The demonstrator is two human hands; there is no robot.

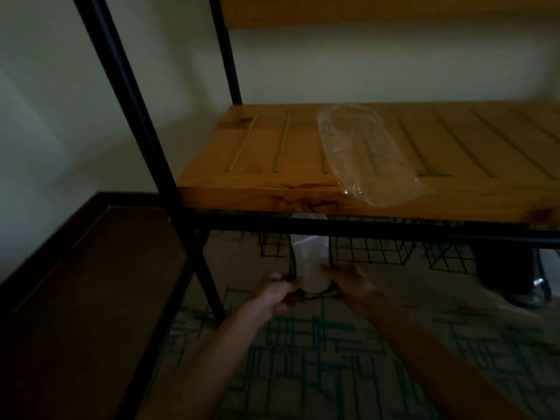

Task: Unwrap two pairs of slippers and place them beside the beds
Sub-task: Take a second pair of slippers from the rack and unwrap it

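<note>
So I've got both hands down under the wooden shelf (272, 153), gripping a white pair of slippers (309, 265) between them. My left hand (277, 294) is curled round the near left edge and my right hand (348, 281) is clamped on the right side. The slippers sit low over the patterned carpet (333, 359), just in front of the wire baskets (369, 250) hanging under the shelf.

Progress-wise, I'd guess about halfway through the unwrapping. There's an empty clear plastic wrapper (366, 156) lying on the shelf, hanging a bit over its front edge. Can't honestly tell if the pair I'm holding is wrapped or bare; it's too dim. No beds in view, so the placing part looks undone.

No brand or writing I can read anywhere.
</note>
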